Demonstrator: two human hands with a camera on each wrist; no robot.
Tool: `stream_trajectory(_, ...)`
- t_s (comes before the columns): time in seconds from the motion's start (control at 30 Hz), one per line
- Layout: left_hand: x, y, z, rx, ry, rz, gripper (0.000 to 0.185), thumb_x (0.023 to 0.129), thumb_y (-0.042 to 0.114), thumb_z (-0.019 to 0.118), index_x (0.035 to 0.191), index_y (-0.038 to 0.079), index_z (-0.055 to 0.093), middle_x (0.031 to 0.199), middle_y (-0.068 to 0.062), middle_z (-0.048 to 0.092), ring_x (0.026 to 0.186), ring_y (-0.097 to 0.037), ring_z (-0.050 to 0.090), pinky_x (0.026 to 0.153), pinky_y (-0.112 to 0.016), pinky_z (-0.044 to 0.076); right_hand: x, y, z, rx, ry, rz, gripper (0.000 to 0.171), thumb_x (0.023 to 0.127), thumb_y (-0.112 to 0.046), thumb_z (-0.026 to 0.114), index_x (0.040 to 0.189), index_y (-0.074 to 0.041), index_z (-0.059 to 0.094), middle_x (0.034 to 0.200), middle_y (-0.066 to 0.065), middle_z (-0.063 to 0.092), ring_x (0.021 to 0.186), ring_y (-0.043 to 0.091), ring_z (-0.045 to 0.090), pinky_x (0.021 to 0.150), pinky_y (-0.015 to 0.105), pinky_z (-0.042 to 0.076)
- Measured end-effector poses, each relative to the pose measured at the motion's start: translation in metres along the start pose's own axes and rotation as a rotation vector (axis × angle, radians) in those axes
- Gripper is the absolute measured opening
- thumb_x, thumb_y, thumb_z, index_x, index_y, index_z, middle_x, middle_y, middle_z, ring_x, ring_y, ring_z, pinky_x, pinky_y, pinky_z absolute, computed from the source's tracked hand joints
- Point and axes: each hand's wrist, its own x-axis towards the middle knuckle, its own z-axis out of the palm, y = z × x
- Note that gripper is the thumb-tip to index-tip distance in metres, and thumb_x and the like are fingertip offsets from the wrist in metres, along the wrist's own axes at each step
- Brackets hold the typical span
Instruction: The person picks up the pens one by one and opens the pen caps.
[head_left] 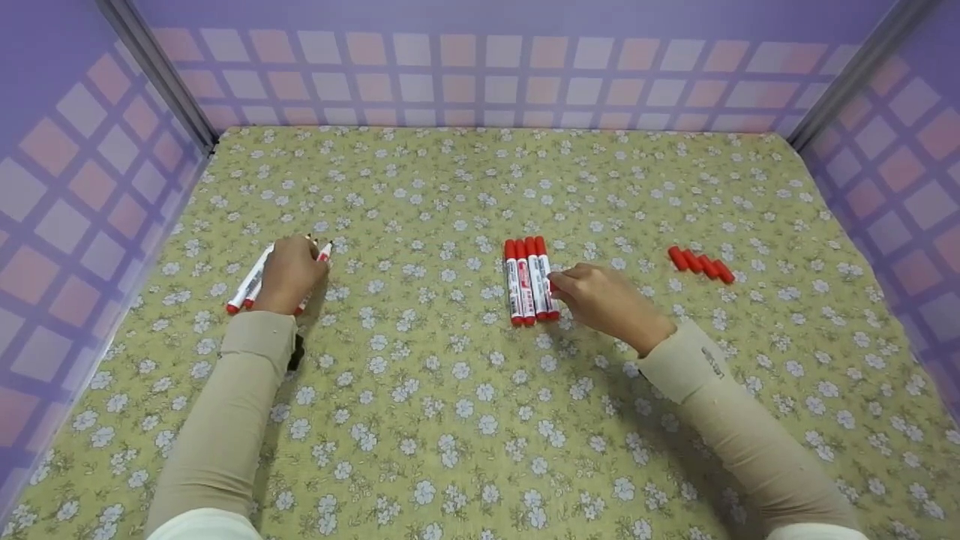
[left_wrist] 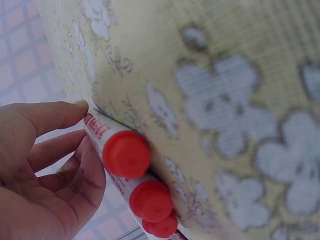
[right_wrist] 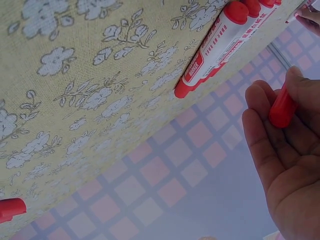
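My left hand (head_left: 291, 268) lies over a small group of white markers (head_left: 246, 286) with red ends at the left of the table. In the left wrist view its forefinger and thumb (left_wrist: 60, 150) pinch the top marker (left_wrist: 117, 145) of three. A row of several red-capped markers (head_left: 529, 281) lies side by side in the middle. My right hand (head_left: 581, 291) is against that row's right side. The right wrist view shows it (right_wrist: 287, 160) holding a red cap (right_wrist: 281, 109) between thumb and fingers, close to the marker row (right_wrist: 215, 50).
Several loose red caps (head_left: 701, 264) lie in a row at the right; one cap (right_wrist: 9, 209) shows in the right wrist view. A floral yellow cloth (head_left: 450, 420) covers the table. Purple checked walls (head_left: 480, 75) enclose three sides.
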Motion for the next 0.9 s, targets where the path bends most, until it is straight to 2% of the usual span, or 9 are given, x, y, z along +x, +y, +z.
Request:
stream_trajectory(0.13, 0.0, 0.0, 0.0, 0.011, 0.01, 0.006, 0.034, 0.092, 0.005, 0.049, 0.061, 0.01, 0.035, 0.057, 0.0, 0.02, 0.049, -0.014, 0.02, 0.046, -0.03, 0.023, 0.0, -0.001, 0.0, -0.001, 0.004, 0.003, 0.019, 0.087, 0.0, 0.067, 0.105, 0.003, 0.071, 0.088, 0.014, 0.073, 0.073, 0.023, 0.07, 0.066, 0.032, 0.058)
stream_trajectory(0.2, 0.0, 0.001, -0.001, 0.022, 0.014, 0.014, 0.026, 0.093, 0.007, 0.05, 0.067, 0.004, 0.051, 0.058, -0.009, 0.038, 0.049, -0.014, 0.026, 0.048, -0.031, 0.027, -0.001, -0.001, 0.0, -0.008, 0.005, 0.008, 0.019, 0.087, -0.001, 0.067, 0.105, 0.003, 0.071, 0.087, 0.014, 0.073, 0.072, 0.023, 0.069, 0.065, 0.032, 0.057)
stream_trajectory(0.23, 0.0, 0.001, -0.001, 0.03, 0.015, 0.012, 0.022, 0.094, 0.009, 0.05, 0.076, 0.0, 0.059, 0.064, -0.016, 0.049, 0.049, -0.014, 0.029, 0.048, -0.031, 0.029, -0.001, -0.001, 0.0, -0.013, 0.007, 0.01, 0.02, 0.087, -0.002, 0.067, 0.106, 0.003, 0.071, 0.087, 0.014, 0.073, 0.073, 0.024, 0.069, 0.065, 0.032, 0.057)
stream_trajectory(0.3, 0.001, 0.003, -0.003, 0.039, 0.014, 0.007, 0.024, 0.095, 0.012, 0.05, 0.101, -0.005, 0.066, 0.091, -0.026, 0.063, 0.05, -0.014, 0.035, 0.05, -0.031, 0.032, -0.001, 0.0, 0.0, -0.017, 0.015, 0.011, 0.022, 0.088, -0.003, 0.067, 0.108, 0.004, 0.07, 0.089, 0.015, 0.073, 0.076, 0.025, 0.07, 0.066, 0.033, 0.058)
stream_trajectory(0.37, 0.001, 0.004, -0.004, 0.039, 0.021, 0.006, 0.035, 0.096, 0.013, 0.05, 0.122, -0.007, 0.061, 0.117, -0.03, 0.061, 0.051, -0.014, 0.039, 0.051, -0.032, 0.034, -0.001, 0.001, 0.0, -0.02, 0.028, 0.013, 0.023, 0.089, -0.003, 0.066, 0.11, 0.004, 0.069, 0.092, 0.016, 0.072, 0.079, 0.026, 0.07, 0.068, 0.034, 0.058)
stream_trajectory(0.5, 0.0, 0.009, -0.004, 0.018, 0.051, 0.028, 0.036, 0.097, 0.015, 0.049, 0.124, -0.006, 0.06, 0.109, -0.027, 0.064, 0.051, -0.017, 0.045, 0.048, -0.033, 0.035, -0.002, 0.004, -0.002, -0.018, 0.051, 0.02, 0.025, 0.089, -0.003, 0.065, 0.113, 0.005, 0.068, 0.098, 0.018, 0.071, 0.087, 0.028, 0.07, 0.072, 0.035, 0.058)
stream_trajectory(0.63, -0.002, 0.014, 0.0, 0.001, 0.11, 0.094, 0.034, 0.098, 0.013, 0.046, 0.12, -0.007, 0.062, 0.107, -0.027, 0.061, 0.072, -0.03, 0.059, 0.06, -0.041, 0.046, -0.005, 0.009, -0.005, -0.04, 0.05, 0.063, 0.029, 0.089, -0.001, 0.065, 0.117, 0.004, 0.066, 0.105, 0.019, 0.07, 0.093, 0.03, 0.069, 0.077, 0.037, 0.057)
stream_trajectory(0.73, -0.002, 0.018, 0.005, -0.007, 0.159, 0.143, 0.033, 0.097, 0.011, 0.046, 0.117, -0.008, 0.064, 0.106, -0.027, 0.059, 0.082, -0.035, 0.059, 0.068, -0.045, 0.047, -0.007, 0.013, -0.007, -0.055, 0.049, 0.104, 0.031, 0.089, 0.0, 0.064, 0.12, 0.004, 0.065, 0.109, 0.02, 0.068, 0.096, 0.031, 0.068, 0.079, 0.039, 0.057)
stream_trajectory(0.9, -0.004, 0.028, 0.013, -0.049, 0.173, 0.174, 0.032, 0.097, 0.011, 0.045, 0.117, -0.005, 0.065, 0.105, -0.024, 0.06, 0.073, -0.029, 0.056, 0.061, -0.039, 0.044, -0.013, 0.02, -0.008, -0.039, 0.079, 0.138, 0.028, 0.091, 0.0, 0.061, 0.119, 0.003, 0.064, 0.107, 0.02, 0.063, 0.087, 0.029, 0.068, 0.073, 0.037, 0.058)
